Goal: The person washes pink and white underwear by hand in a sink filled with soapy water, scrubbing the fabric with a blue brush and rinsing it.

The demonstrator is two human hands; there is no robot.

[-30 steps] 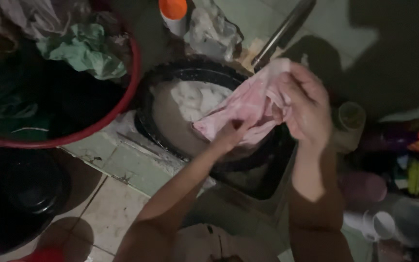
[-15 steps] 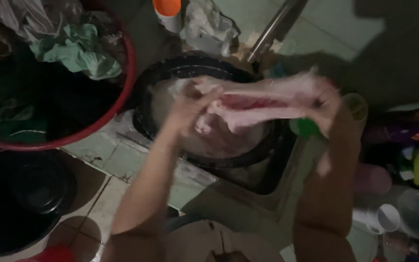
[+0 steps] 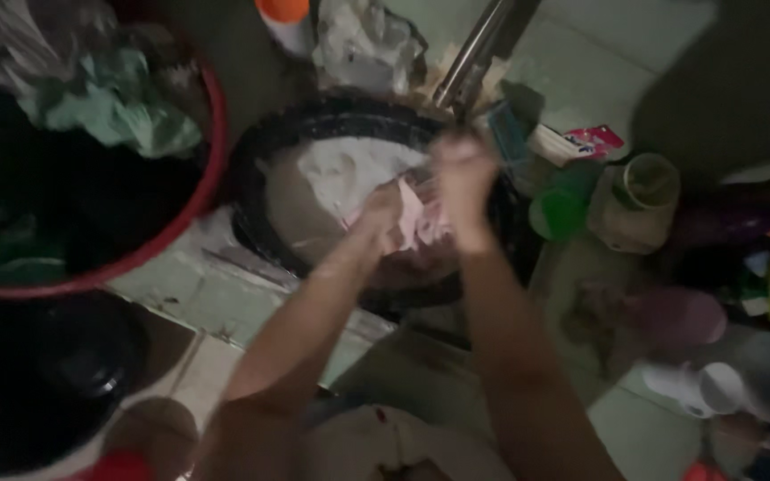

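A pink cloth (image 3: 416,223) is bunched between my two hands over a black basin (image 3: 269,151) that holds murky water and a white cloth (image 3: 340,174). My left hand (image 3: 383,212) grips the cloth from the left side. My right hand (image 3: 463,174) is closed on it from above and is blurred by motion. Both forearms reach forward from the bottom of the view.
A red tub (image 3: 193,223) heaped with dark and green laundry (image 3: 118,111) stands at the left. A black bucket (image 3: 37,383) sits at the lower left. A metal pipe (image 3: 483,44) rises behind the basin. Bottles, cups and a green container (image 3: 563,209) crowd the right.
The pink cloth, stretched wide between my hands half a second ago, is now gathered into a small bunch, and both hands have come together low over the basin.
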